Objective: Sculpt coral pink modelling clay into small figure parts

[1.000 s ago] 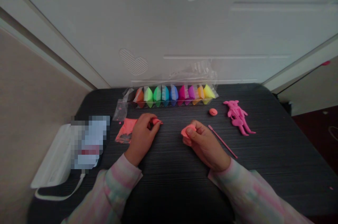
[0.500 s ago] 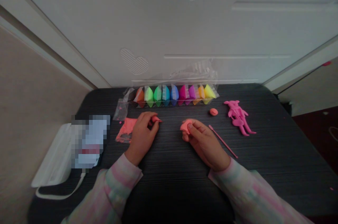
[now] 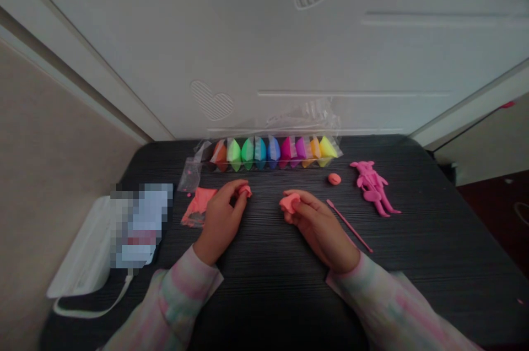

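Note:
My left hand [image 3: 223,213] pinches a small lump of coral modelling clay [image 3: 245,191] between thumb and fingers, just above the dark table [image 3: 264,263]. Across from it, my right hand [image 3: 320,224] grips a larger, flattened piece of the same clay [image 3: 290,203], with the thumb pressed on it. A packet of coral clay [image 3: 198,202] lies beside my left hand, partly covered by it. To the right of my right hand rest a thin pink modelling stick [image 3: 350,226] and a small coral clay ball [image 3: 334,179] with a groove in it.
Clear packets of coloured clay [image 3: 273,152] line the back of the table against a white panel [image 3: 264,53]. A pink clay figure [image 3: 372,188] lies at the right. At the left are a blurred phone [image 3: 142,227], a white case [image 3: 80,252] and a white cable [image 3: 88,313].
The clay in my left hand now looks more bunched, its pointed tip gone. My right fingers have shifted slightly on the larger piece. The whole view has tilted a little.

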Demonstrator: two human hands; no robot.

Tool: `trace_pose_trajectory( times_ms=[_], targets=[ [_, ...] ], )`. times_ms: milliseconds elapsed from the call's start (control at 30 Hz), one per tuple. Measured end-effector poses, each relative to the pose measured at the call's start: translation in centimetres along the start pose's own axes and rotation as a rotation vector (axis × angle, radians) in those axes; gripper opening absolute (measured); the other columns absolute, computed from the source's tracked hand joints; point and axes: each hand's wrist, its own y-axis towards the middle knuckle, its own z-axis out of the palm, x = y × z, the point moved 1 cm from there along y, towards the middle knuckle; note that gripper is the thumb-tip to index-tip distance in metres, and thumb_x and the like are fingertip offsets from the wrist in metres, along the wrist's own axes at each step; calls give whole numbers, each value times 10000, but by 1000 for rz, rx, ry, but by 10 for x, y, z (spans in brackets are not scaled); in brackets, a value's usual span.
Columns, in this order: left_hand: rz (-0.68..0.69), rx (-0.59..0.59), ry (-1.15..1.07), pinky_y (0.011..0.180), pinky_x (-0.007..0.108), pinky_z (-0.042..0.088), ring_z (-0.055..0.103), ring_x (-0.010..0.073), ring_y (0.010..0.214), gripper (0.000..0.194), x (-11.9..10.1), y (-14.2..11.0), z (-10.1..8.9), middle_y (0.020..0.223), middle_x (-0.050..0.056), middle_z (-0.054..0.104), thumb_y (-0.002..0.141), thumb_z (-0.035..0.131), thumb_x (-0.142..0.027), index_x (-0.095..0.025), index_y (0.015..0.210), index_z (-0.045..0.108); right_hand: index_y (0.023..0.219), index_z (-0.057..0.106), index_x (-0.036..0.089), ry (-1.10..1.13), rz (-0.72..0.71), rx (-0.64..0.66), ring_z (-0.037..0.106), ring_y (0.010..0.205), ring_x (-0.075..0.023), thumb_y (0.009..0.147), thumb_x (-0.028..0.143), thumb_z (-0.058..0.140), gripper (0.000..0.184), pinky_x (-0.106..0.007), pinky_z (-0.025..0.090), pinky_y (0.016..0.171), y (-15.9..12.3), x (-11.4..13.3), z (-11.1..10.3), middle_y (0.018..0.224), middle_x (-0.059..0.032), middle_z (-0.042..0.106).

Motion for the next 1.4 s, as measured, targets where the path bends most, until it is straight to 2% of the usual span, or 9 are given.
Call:
trace_pose_trajectory(
  times_ms=[300, 467, 633, 733, 867, 1000, 1133, 1233, 1400],
  targets=[
    [58, -39, -4, 717, 293, 486, 617, 167, 760, 201, -8, 0, -3, 818, 42, 677, 819, 496, -308, -177, 877, 636, 858, 629, 187, -17, 22, -10, 480, 598, -96, 692, 284, 630, 192, -260, 356, 616, 0, -1, 0, 707, 13, 602],
    [53, -22, -78, 661, 280, 491, 601, 143, 656, 208, -4, -1, 0, 746, 32, 639, 834, 473, -274, -154, 911, 625, 880, 623, 206, -3, 9, -34, 479, 565, -95, 666, 266, 637, 223, -257, 335, 581, 0, -1, 1, 708, 22, 619],
    [102, -17, -84, 728, 312, 496, 609, 147, 723, 240, 2, -1, 2, 881, 69, 635, 850, 433, -226, -136, 985, 610, 852, 646, 193, -30, -19, -62, 478, 554, -90, 658, 240, 614, 202, -254, 325, 572, 1, -3, -1, 695, 21, 632],
    [94, -21, -105, 752, 326, 506, 617, 170, 816, 247, 3, -1, 3, 951, 88, 626, 828, 474, -240, -129, 1014, 591, 804, 658, 184, -20, -14, -64, 490, 554, -88, 644, 226, 611, 172, -252, 333, 578, 2, -4, -1, 676, 20, 632],
    [76, -59, -163, 711, 292, 531, 619, 170, 842, 211, 3, -1, 4, 986, 89, 607, 757, 584, -303, -150, 898, 618, 764, 664, 179, 25, 10, -51, 514, 570, -93, 615, 195, 614, 158, -258, 359, 608, 1, -3, 0, 671, 14, 638],
    [81, -100, -170, 731, 295, 524, 616, 168, 846, 119, 4, -1, 4, 897, 65, 633, 751, 587, -287, -171, 742, 614, 754, 653, 173, 84, -13, -12, 528, 608, -110, 622, 225, 633, 143, -271, 372, 628, 0, -1, 1, 699, -2, 637],
    [46, -94, -183, 747, 287, 515, 623, 158, 828, 84, 0, -1, 3, 868, 52, 653, 754, 569, -249, -175, 724, 595, 680, 590, 170, 40, -46, -11, 491, 610, -98, 699, 342, 644, 181, -258, 356, 618, 1, -4, 0, 678, 10, 594],
    [-34, -57, -194, 703, 272, 522, 637, 150, 767, 87, -2, -1, 3, 852, 51, 659, 748, 562, -238, -167, 790, 591, 620, 479, 180, -20, -69, 12, 435, 569, -77, 684, 307, 687, 252, -233, 319, 587, 4, -8, -1, 594, 51, 525],
    [-93, 9, -173, 647, 277, 530, 649, 150, 681, 148, -2, -1, 1, 793, 38, 668, 756, 530, -237, -162, 859, 605, 721, 463, 193, -63, -18, 45, 473, 561, -65, 740, 299, 646, 212, -218, 336, 561, 5, -12, -4, 657, 52, 558]
  ],
)
